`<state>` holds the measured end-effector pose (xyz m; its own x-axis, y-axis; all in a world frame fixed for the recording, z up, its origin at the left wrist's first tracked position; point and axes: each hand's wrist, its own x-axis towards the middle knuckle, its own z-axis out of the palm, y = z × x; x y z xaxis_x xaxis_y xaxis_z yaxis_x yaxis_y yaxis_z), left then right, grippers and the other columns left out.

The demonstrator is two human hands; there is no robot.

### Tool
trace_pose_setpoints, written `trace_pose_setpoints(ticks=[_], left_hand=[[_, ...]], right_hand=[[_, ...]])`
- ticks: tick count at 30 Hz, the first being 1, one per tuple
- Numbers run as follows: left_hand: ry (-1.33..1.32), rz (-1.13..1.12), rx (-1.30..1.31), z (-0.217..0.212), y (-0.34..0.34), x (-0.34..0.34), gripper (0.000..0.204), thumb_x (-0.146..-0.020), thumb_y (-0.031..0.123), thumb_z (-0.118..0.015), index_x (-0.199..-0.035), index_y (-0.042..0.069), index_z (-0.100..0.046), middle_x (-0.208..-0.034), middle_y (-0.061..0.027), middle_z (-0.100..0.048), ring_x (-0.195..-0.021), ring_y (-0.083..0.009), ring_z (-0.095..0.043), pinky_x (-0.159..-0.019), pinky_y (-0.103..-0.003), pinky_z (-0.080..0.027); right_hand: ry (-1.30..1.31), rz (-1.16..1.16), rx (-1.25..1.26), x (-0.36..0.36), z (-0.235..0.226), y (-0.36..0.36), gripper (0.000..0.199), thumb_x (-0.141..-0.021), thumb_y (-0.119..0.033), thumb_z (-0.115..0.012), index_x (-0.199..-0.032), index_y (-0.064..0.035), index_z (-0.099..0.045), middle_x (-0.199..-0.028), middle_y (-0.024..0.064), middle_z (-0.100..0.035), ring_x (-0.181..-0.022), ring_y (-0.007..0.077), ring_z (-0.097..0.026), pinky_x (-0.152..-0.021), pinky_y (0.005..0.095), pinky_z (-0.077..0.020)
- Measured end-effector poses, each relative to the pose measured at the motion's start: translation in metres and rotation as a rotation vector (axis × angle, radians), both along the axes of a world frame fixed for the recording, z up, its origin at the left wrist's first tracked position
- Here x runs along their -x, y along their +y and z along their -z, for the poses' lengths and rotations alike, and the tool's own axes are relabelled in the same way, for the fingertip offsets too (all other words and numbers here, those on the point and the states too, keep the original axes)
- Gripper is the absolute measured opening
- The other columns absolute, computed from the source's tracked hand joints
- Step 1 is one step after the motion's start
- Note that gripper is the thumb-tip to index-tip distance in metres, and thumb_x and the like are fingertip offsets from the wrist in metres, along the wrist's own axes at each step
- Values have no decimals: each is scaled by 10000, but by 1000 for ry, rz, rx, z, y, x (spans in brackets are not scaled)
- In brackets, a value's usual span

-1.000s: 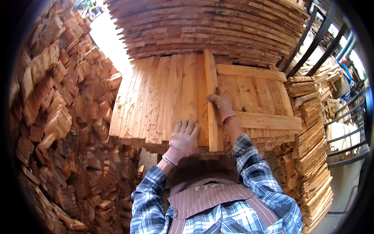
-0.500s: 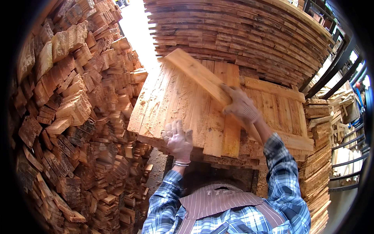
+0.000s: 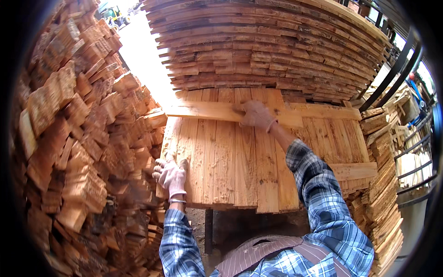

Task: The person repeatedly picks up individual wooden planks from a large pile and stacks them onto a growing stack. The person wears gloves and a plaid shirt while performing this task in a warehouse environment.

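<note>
A long pale plank [image 3: 203, 111] lies crosswise over the far part of a row of boards [image 3: 224, 159] set side by side, some strewn with sawdust. My right hand [image 3: 258, 114], in a light work glove, grips this plank near its middle, slightly smeared by motion. At the near left corner of the boards, my left hand [image 3: 170, 176] rests with fingers apart, gloved too and holding nothing. To the right, a panel of boards bears a far crosspiece [image 3: 323, 111] and a near crosspiece [image 3: 354, 171].
Beyond the boards rises a tall stack of rough planks [image 3: 263, 51]. A high heap of short wood pieces [image 3: 87, 152] crowds the left side. On the right stand more stacked boards [image 3: 383, 194] and dark metal bars [image 3: 400, 69].
The plank has swung from a slant to lie crosswise on the boards, my right hand moving left with it. My left hand has moved left to the boards' corner. The view has shifted.
</note>
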<state>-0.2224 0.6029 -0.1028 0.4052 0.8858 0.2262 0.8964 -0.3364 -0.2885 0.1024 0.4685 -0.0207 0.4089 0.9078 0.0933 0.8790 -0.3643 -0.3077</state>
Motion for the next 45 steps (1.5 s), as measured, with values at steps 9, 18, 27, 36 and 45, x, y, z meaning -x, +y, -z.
trace_pose_setpoints(ticks=[9, 18, 27, 36, 45], left_hand=[[-92, 110, -25, -7, -7, -9, 695, -918, 578, -528, -1453, 143, -448, -1280, -228, -519, -1080, -375, -539, -949, -515, -426], [-250, 218, -47, 1, -14, -20, 651, -926, 525, -547, -1434, 126, -469, -1268, -223, -536, -1095, -365, -543, -953, -491, -434], [-292, 117, -23, 8, 0, 0, 607, -934, 473, -565, -1415, 110, -490, -1257, -217, -554, -1110, -356, -548, -956, -467, -441], [-295, 127, -4, 13, 0, -5, 564, -942, 420, -584, -1396, 94, -511, -1246, -212, -571, -1124, -346, -552, -960, -443, -449], [-317, 86, -19, 33, 6, 2, 520, -950, 368, -602, -1376, 78, -533, -1235, -206, -589, -1139, -337, -556, -964, -419, -456]], right_hand=[[-104, -13, 69, -51, 42, 51, 515, -830, -299, -620, -1344, -256, -601, -1401, 66, -546, -1313, 320, -469, -1092, 422, -389], [-301, 144, -83, -16, 68, 18, 451, -793, -242, -588, -1230, -163, -667, -1286, 152, -623, -1204, 303, -576, -1008, 431, -454], [575, 51, -1125, -33, -206, -104, 525, -919, -357, -673, -1282, 0, -543, -892, 70, -643, -780, 176, -610, -688, 311, -523], [149, 422, -911, -152, -417, -81, 397, -993, -295, -548, -1207, 38, -571, -1024, 183, -694, -918, 218, -694, -751, 314, -577], [1039, 157, -1290, -13, -235, -194, 509, -925, -176, -596, -1381, 23, -490, -1082, 112, -664, -769, 181, -650, -598, 324, -549]])
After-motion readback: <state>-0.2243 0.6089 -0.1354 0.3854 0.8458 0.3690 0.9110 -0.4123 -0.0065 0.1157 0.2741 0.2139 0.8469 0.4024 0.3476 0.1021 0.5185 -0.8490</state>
